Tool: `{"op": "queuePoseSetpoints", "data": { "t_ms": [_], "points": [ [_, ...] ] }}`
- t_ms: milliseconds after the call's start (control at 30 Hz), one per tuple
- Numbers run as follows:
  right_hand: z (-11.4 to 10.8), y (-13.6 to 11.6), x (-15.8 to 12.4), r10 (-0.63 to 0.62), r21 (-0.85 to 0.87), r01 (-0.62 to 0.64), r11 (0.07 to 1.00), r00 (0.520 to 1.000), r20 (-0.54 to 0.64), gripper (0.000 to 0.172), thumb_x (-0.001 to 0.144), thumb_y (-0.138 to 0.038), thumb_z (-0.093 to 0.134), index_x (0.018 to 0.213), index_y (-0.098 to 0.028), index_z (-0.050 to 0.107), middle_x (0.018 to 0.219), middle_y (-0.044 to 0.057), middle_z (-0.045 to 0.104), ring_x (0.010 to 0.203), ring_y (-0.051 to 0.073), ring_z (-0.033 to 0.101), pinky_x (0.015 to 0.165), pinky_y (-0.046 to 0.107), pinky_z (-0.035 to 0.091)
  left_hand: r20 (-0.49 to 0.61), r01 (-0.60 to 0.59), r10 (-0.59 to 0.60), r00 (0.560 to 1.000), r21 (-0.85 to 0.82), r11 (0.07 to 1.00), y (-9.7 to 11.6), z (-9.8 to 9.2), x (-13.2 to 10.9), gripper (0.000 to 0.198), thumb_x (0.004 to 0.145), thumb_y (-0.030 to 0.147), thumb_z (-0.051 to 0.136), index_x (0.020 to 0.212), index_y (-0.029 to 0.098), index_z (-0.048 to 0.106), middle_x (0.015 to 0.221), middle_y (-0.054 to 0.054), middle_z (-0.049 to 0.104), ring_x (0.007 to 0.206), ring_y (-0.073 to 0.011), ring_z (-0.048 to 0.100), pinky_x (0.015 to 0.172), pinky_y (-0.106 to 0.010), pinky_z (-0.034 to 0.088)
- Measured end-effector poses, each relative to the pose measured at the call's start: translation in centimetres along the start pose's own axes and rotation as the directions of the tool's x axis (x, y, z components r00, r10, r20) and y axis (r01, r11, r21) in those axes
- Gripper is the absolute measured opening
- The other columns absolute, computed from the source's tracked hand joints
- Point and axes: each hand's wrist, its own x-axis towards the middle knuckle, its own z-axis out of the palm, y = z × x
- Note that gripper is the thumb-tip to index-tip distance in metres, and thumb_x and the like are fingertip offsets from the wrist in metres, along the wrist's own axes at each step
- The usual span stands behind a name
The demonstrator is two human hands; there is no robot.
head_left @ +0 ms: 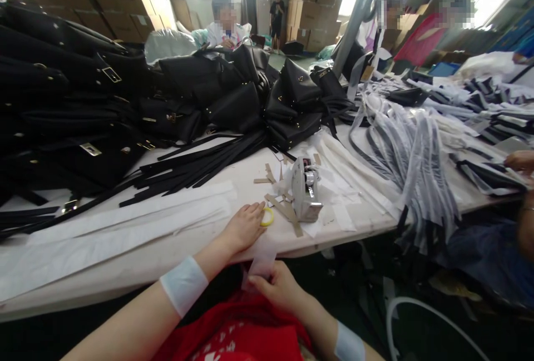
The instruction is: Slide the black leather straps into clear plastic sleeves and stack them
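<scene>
My left hand [245, 228] is at the table's front edge, palm down, with its fingers closed over the left side of a small yellow ring [269, 217] that looks like a tape roll. Below the edge, near my lap, my right hand [283, 290] pinches a translucent plastic strip [264, 256] between thumb and fingers. The strip's upper end reaches up to the table edge beside my left hand. Just right of the ring stands a grey metal tape dispenser [301, 194], among brown card strips [287, 208] and white paper scraps [344, 217].
Black bags [233, 108] with gold fittings are piled along the back and left. Black straps [208, 158] and long white strips [137, 233] lie on the table. Plastic-wrapped straps [421, 166] hang over the edge at right, near another person's hand [519, 161]. More people are behind.
</scene>
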Motion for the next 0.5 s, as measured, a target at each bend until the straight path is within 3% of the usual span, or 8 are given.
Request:
{"op": "queuePoseSetpoints", "data": {
  "t_ms": [167, 333, 433, 500],
  "points": [
    [-0.1, -0.3, 0.0, -0.001, -0.023, 0.000, 1.000, 1.000, -0.023, 0.026, 0.091, -0.032, 0.060, 0.076, -0.016, 0.075, 0.073, 0.003, 0.072, 0.066, 0.015, 0.063, 0.065, 0.025, 0.048, -0.019, 0.051, -0.054, 0.998, -0.133, 0.990, -0.1, -0.4, -0.1, 0.027, 0.088, 0.015, 0.058, 0.112, 0.011, 0.071, 0.133, -0.020, 0.064, 0.123, -0.0304, 0.059, 0.105, -0.044, 0.047],
    [0.0, -0.4, 0.2, -0.003, -0.026, 0.001, 1.000, 0.998, -0.067, 0.026, 0.089, -0.032, 0.061, 0.074, -0.016, 0.074, 0.069, 0.001, 0.070, 0.061, 0.013, 0.058, 0.063, 0.025, 0.047, -0.100, 0.090, -0.130, 0.986, -0.334, 0.938, 0.6, -3.0, -2.6, 0.030, 0.093, 0.017, 0.048, 0.106, 0.014, 0.074, 0.128, -0.015, 0.067, 0.119, -0.0243, 0.061, 0.106, -0.039, 0.047],
    [0.4, 0.3, 0.3, 0.055, -0.039, -0.057, 0.998, 0.997, -0.050, 0.022, 0.086, -0.032, 0.064, 0.075, -0.015, 0.073, 0.070, 0.001, 0.069, 0.061, 0.014, 0.056, 0.061, 0.024, 0.046, -0.085, 0.017, -0.097, 0.992, -0.662, 0.749, 1.3, -4.7, -5.2, 0.028, 0.092, 0.028, 0.051, 0.099, 0.017, 0.076, 0.115, -0.011, 0.072, 0.107, -0.0221, 0.067, 0.097, -0.034, 0.052],
    [0.8, 0.7, 0.5, 0.068, -0.036, -0.068, 0.997, 0.998, -0.017, 0.018, 0.082, -0.031, 0.067, 0.081, -0.014, 0.073, 0.074, 0.002, 0.070, 0.065, 0.015, 0.057, 0.062, 0.025, 0.047, -0.068, 0.016, -0.114, 0.991, -0.791, 0.612, 1.5, -5.5, -7.0, 0.021, 0.085, 0.031, 0.061, 0.087, 0.019, 0.077, 0.103, -0.009, 0.075, 0.097, -0.0223, 0.069, 0.092, -0.034, 0.053]
  ]
}}
